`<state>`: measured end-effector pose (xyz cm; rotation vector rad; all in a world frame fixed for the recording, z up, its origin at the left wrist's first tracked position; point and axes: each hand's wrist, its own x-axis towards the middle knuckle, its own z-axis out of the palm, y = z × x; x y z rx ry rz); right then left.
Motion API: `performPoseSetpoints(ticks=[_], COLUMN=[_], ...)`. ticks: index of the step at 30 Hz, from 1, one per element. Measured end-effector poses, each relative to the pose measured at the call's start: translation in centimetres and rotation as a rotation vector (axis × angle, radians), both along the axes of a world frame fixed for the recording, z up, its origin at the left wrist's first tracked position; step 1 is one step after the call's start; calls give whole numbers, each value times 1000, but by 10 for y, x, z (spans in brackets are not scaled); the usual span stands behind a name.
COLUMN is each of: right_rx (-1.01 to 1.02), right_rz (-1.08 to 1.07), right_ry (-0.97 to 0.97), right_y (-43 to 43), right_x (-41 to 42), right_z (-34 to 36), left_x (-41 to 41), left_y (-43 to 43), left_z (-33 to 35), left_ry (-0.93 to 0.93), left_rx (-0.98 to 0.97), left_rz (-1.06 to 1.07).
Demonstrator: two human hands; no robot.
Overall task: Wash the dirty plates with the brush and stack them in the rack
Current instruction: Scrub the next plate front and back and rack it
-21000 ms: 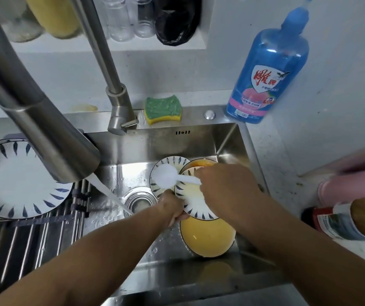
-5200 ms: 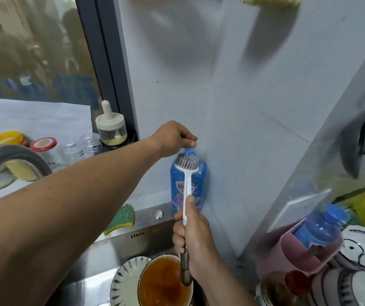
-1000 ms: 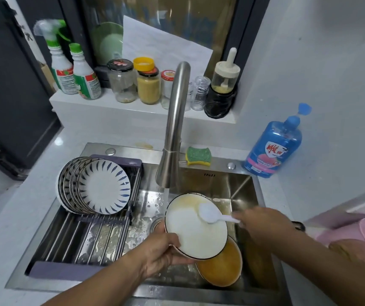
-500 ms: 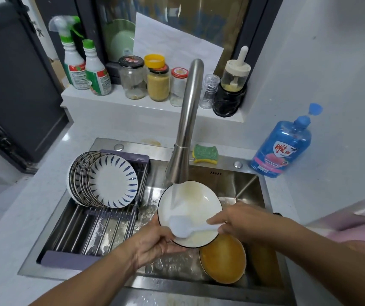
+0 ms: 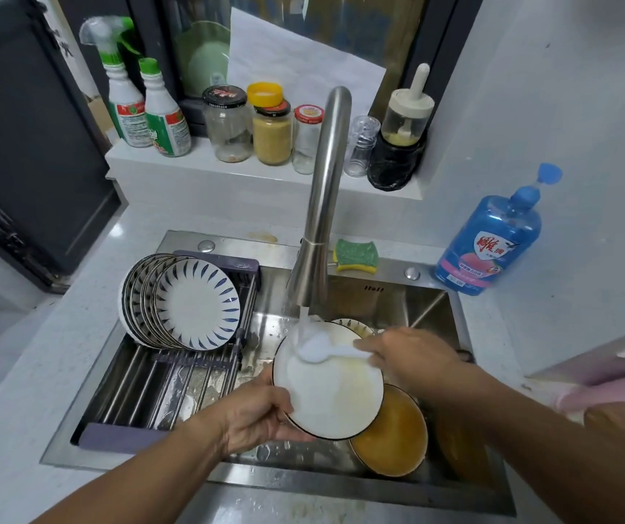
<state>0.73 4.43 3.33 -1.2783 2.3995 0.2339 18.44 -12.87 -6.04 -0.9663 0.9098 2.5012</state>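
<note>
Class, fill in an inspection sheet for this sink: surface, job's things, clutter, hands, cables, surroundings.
Surface: steel sink, wet, set in a pale counter; faucet running.
Job's things: held plate under the stream, brush head on it; washed plates standing on edge in the rack; orange-stained plate lying in the sink.
Clutter: sponge on the sink's back rim; blue soap bottle on the counter at right; jars and spray bottles on the ledge.
Hands: left hand grips the held plate's rim; right hand holds the brush handle.
Cables: nothing seen.
Surroundings: window behind the ledge, white wall at right.
</note>
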Motion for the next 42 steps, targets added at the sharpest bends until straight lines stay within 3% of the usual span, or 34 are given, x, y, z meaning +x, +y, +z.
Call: performPoseSetpoints(ticks=[6,10,13,16,20,25,29,32,35,38,42], right_rx=[30,172,38,-146,-229,-315,-277,-196,-126,-209,-342], right_rz=[56,25,-96,-384,-737,-814,-886,-928,-949,-939,-719], right_ry=[-187,-63,-25,-213,-763,-908,-963,-1059,-1154,-1099,-578], right_y=[22,47,48,36,14,0,4,6,3,-5,0], right_x=[23,0,-4,2,24,41,28,8,-4,-4,-2], right_z=[-16,-16,-17,-21,-32,-39,-37,-31,-27,-25,-19], left_x=[4,6,-2,-16,-24,-28,-19,-5,4,4,4], left_y=[-6,-9,-7,-12,-21,-32,-37,-41,-55,-56,-42], left_z=[-14,-12,-3,1,9,13,18,28,18,9,2], left_ry=[-62,-125,-176,-226,-272,-316,-231,-1,174,207,145], left_rx=[73,-12,-135,-294,-371,-297,-324,-569,-601,-594,-527], left_rz=[98,88,46,22,-112,-163,-258,-438,-440,-448,-296])
